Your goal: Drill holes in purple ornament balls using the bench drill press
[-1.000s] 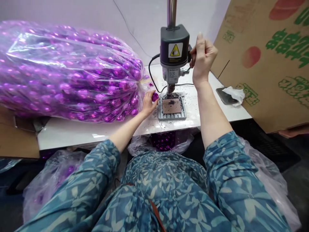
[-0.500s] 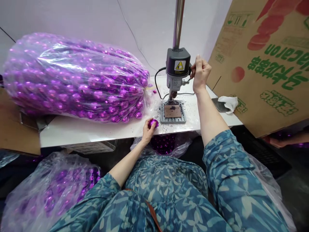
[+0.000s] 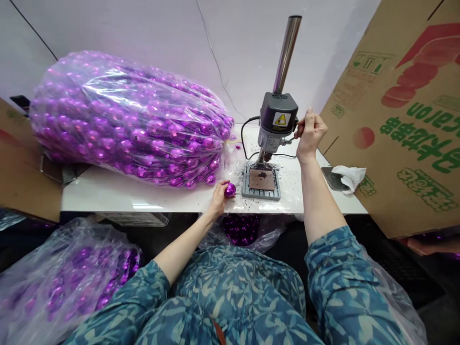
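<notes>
Between the fingers of my left hand (image 3: 217, 198) is a shiny purple faceted ball (image 3: 230, 190), held just left of the drill press base (image 3: 246, 191). My right hand (image 3: 311, 132) is raised and closed around the handle at the right side of the drill press (image 3: 278, 114); the handle is mostly hidden by the fingers. On the base lies a brown square plate (image 3: 262, 179) with dark shavings on it. The chuck (image 3: 267, 156) hangs above the plate.
A large clear bag of purple balls (image 3: 132, 129) lies left on the white table (image 3: 143, 194). More balls sit in bags below the table edge (image 3: 241, 229) and at lower left (image 3: 82, 282). A cardboard box (image 3: 388, 139) and a white cloth (image 3: 350, 178) are at right.
The view has tilted, so the table and drill press appear lower and further right. My left hand has turned slightly, showing more of the ball. The right hand stays on the handle.
</notes>
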{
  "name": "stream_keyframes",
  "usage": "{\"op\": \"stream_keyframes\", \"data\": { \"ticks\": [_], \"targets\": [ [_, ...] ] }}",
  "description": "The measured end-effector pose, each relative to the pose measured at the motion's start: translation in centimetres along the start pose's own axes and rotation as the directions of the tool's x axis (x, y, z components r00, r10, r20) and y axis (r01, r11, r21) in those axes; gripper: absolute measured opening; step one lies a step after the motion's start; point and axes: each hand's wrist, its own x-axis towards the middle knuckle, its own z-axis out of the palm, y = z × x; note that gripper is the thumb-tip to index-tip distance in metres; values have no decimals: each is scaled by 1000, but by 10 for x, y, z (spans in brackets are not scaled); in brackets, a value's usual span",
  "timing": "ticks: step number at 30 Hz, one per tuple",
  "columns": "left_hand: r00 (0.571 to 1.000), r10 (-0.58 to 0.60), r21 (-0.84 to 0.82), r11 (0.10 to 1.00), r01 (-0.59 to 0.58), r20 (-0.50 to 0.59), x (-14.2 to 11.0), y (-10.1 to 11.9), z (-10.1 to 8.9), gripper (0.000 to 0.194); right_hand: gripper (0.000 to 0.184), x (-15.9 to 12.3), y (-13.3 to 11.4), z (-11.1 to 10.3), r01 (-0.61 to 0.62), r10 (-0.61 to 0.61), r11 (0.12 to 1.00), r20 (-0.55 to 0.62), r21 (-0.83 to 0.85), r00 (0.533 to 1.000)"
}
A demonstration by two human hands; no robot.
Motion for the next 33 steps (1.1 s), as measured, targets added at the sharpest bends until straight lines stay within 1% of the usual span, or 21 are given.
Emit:
{"op": "stream_keyframes", "data": {
  "ticks": [2,4,5,7,9,11,14,15,16,17,19,20,21,23,26,29,33],
  "targets": [
    [1000,-15,-55,998,15,13,7,13,7,36,66,-3,-5,1,-12,13,1000,-85,11,996],
    [1000,-17,-56,998,18,18,14,23,14,35,65,-6,-9,3,-17,20,1000,-142,21,990],
    [1000,-12,-10,1000,12,22,17,26,17,34,64,-7,-11,3,-18,22,999,-158,26,987],
    [999,7,155,988,-14,43,22,28,23,31,62,-9,-13,4,-19,25,999,-180,36,983],
    [997,34,314,948,-55,71,29,27,31,28,60,-11,-13,3,-24,31,999,-191,40,981],
    [995,53,404,911,-83,84,37,24,38,25,57,-11,-14,1,-32,41,998,-190,49,981],
    [996,59,494,865,-87,72,48,22,48,18,50,-10,-19,-3,-38,52,995,-160,93,986],
    [995,67,555,826,-96,73,51,23,50,14,47,-9,-21,-4,-40,55,994,-144,106,988],
    [994,77,638,762,-110,80,53,24,53,8,46,-8,-23,-5,-43,58,992,-127,114,990],
    [992,86,732,669,-128,95,54,26,55,3,45,-7,-25,-6,-47,60,992,-110,119,992],
    [988,76,890,428,-156,136,55,30,61,12,47,-5,-30,-8,-53,63,991,-83,124,994],
    [987,54,935,317,-161,151,55,33,64,19,47,-4,-31,-9,-54,64,991,-73,126,995],
    [988,25,959,237,-156,155,56,36,67,24,47,-3,-32,-10,-54,63,990,-64,128,996],
    [989,-26,982,119,-144,148,59,42,74,31,46,-2,-33,-11,-52,59,990,-51,131,997],
    [991,-31,992,3,-128,128,68,52,80,37,46,2,-31,-13,-32,34,990,-13,140,999],
    [993,-7,991,-62,-119,119,79,59,82,40,49,9,-28,-12,-22,22,986,6,164,1000],
    [987,-118,985,-124,-123,109,92,61,78,36,53,20,-20,-8,4,4,981,-40,192,999]
  ]
}}
